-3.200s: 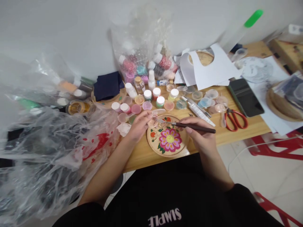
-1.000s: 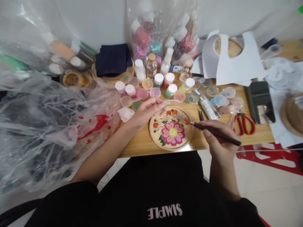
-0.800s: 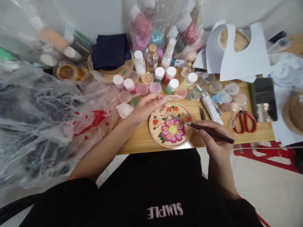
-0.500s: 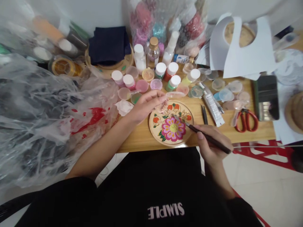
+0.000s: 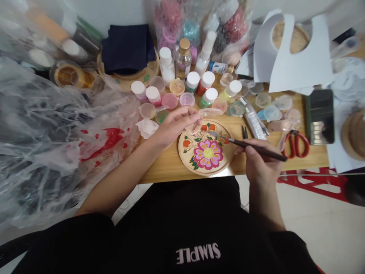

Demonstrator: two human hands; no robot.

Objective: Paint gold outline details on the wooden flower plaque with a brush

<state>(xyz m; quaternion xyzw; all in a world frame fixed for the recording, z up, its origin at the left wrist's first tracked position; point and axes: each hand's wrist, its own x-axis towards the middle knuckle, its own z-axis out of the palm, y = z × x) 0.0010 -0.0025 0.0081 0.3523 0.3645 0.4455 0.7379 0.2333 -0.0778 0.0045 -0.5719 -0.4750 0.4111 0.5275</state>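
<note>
The worktop (image 5: 159,167) is crowded on its far side by open cups and white-capped jars, behind which bottles and a clear bag (image 5: 196,23) of coloured packs are set. To the left, a spool (image 5: 67,75) and a navy cloth (image 5: 125,49) laid over a wooden round are seen, and much of the space is taken up by a crumpled plastic sheet (image 5: 42,152) marked with red. A tissue (image 5: 147,128) is lodged just beside the left forearm. To the right, a tube (image 5: 254,123), red-handled pliers (image 5: 298,144) and a phone (image 5: 319,118) are laid out, with cut paper (image 5: 303,64) propped behind. The painted disc (image 5: 207,152) is placed flat near the front edge, between the two hands, and its upper left part is covered by a small clear cup (image 5: 194,128). The cup is pinched in the grip of the left hand (image 5: 178,123), its fingers closed at the rim and its lid (image 5: 211,112) hinged open. A dark-handled tool (image 5: 238,143) is held in the grip of the right hand (image 5: 262,161), fingers closed around the handle, with the tip angled over the disc's upper part; whether the disc is touched cannot be told. On the black shirt (image 5: 159,228), "SIMPLE" can be read upside down in pale letters; the print on the tube is too small to be read.
</note>
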